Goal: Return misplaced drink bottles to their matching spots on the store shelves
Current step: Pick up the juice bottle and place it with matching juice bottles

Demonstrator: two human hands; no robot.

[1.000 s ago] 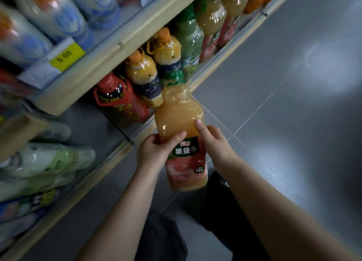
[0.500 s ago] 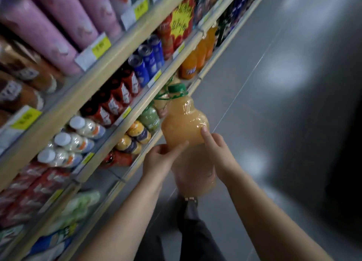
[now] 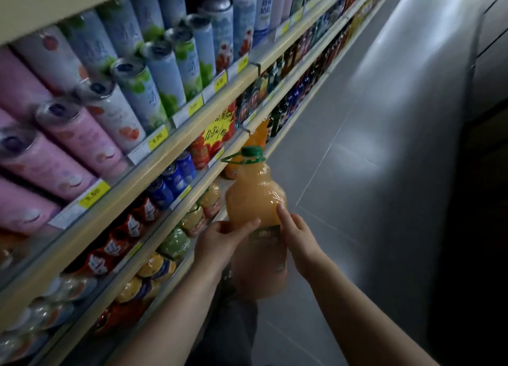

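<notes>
A large juice bottle [image 3: 254, 200] with pale orange juice, a green cap and a green carry loop stands upright in front of me, over the aisle floor. My left hand [image 3: 220, 242] grips its left side at the label. My right hand [image 3: 298, 233] holds its right side, forefinger stretched up the bottle. Similar big juice bottles [image 3: 210, 200] with green loops stand on the bottom shelf just left of it. Yellow-capped bottles [image 3: 154, 266] and a green bottle [image 3: 174, 242] sit nearer me on that shelf.
The shelving runs along my left, its beige shelf edges [image 3: 176, 143] carrying yellow price tags. Tall pink and white cans [image 3: 110, 110] fill the upper shelf, blue cans [image 3: 176, 178] and red packs the middle one. Grey tiled floor [image 3: 371, 173] stretches to the right.
My view has swung up from the bottom shelf to the higher shelves and down the aisle. Both hands have kept hold of the juice bottle, which has come up and away from the low shelf.
</notes>
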